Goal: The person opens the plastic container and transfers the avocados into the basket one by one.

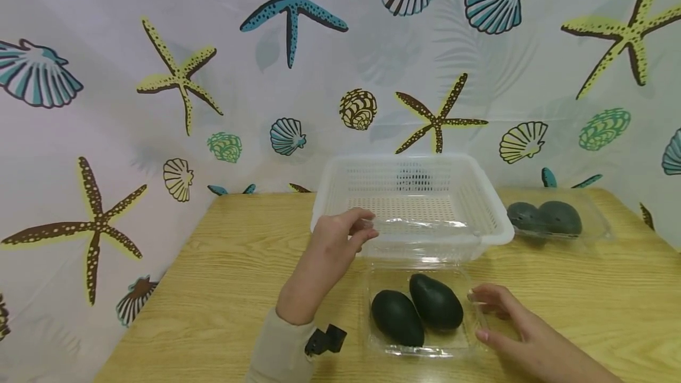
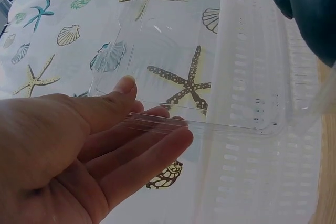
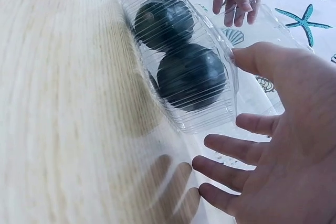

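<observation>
A clear plastic clamshell container [image 1: 425,352] stands on the table with its lid [image 1: 420,232] raised, overlapping the white basket in the head view. Two dark green avocados [image 1: 398,318] lie side by side in its base. My left hand [image 1: 332,247] pinches the lid's left edge between thumb and fingers, as the left wrist view shows. At the container's right side is my right hand [image 1: 513,327], fingers spread and relaxed. Its thumb tip is right at the rim in the right wrist view, where the avocados [image 3: 191,77] show through the ribbed wall.
Behind the container stands a white perforated plastic basket [image 1: 492,217]. To its right, another clear container [image 1: 596,223] holds two dark round fruits [image 1: 560,217]. The wooden table [image 1: 213,312] backs onto a cloth [image 1: 319,93] printed with starfish and shells.
</observation>
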Demonstrator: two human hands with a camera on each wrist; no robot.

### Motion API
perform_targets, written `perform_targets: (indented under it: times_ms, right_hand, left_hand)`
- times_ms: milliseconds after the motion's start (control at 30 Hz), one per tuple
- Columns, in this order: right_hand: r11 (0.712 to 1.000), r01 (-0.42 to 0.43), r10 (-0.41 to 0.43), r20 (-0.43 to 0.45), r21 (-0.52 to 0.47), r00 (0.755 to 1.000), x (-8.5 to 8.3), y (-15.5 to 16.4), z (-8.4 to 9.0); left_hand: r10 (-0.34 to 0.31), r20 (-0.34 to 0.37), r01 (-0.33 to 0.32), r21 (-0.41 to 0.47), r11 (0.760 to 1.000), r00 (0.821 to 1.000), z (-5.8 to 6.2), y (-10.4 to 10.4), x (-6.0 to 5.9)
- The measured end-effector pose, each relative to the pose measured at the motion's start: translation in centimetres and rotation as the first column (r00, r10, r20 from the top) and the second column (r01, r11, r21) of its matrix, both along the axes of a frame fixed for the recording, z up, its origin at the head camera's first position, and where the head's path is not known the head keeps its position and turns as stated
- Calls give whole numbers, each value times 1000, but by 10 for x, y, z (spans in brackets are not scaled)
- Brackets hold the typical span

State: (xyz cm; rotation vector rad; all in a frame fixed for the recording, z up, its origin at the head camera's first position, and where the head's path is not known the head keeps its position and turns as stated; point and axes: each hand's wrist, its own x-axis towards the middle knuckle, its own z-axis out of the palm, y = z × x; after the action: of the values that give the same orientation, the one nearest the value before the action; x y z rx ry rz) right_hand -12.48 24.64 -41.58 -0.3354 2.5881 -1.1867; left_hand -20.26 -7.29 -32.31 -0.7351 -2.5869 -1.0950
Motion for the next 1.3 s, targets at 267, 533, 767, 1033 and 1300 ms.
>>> perform_targets:
  times_ms: [267,533,767,1033,1300]
  right_hand:
    - [998,-19,18,-22,-64,1000,1,-2,-1]
    - [994,-33,41,72,-106,997,-1,-1,0]
    - [985,-108,120,87,-133,989,-1,-2,2]
    - [962,-168,184,53,-217,982,-1,-5,-1]
    - [961,-166,182,57,-220,982,0,-4,2]
  left_hand:
    - [57,-157,-75,-107,991,986,-8,0,-7]
    - [115,-230,-149,-138,979,966,-14,7,-10]
    - [150,-240,-181,-116,977,959,-17,7,-9]
    - [207,-249,-238,-102,966,946,-21,5,-11]
    - [228,-368,-295,-135,946,901,-21,-6,-4]
